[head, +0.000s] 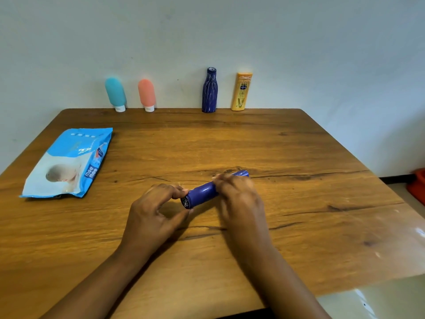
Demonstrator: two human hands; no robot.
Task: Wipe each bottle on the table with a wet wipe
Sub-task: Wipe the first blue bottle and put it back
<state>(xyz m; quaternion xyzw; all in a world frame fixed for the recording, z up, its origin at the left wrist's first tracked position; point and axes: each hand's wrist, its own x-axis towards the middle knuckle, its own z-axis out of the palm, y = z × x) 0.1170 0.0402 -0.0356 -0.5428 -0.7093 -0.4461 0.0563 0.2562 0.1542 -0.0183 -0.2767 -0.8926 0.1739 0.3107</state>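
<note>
**Grip on the blue bottle (202,194), middle of the table (299,143)**

Both my hands are on the blue bottle, which lies on its side on the wooden table, a little nearer to me than the centre. Its cap end points near and left, and its other end points far and right.

My left hand (151,217) pinches the cap end, with the thumb on the near side and the fingertips on the far side, curled in tight. My right hand (239,199) is closed over the far half of the bottle, fingers wrapped across the top. That hand is blurred, so I cannot tell whether a wipe is pressed under it. Only the tip of the bottle pokes out past my right fingers.

The wet wipe pack (69,162) lies flat on the left side of the table, well apart from my hands.

Four more bottles stand along the far edge against the wall (230,31). From the left they are a teal tube (115,93) and a pink tube (147,94), each standing on its white cap. Further right stand a dark blue bottle (209,90) and a yellow bottle (241,92) close beside it.
</note>
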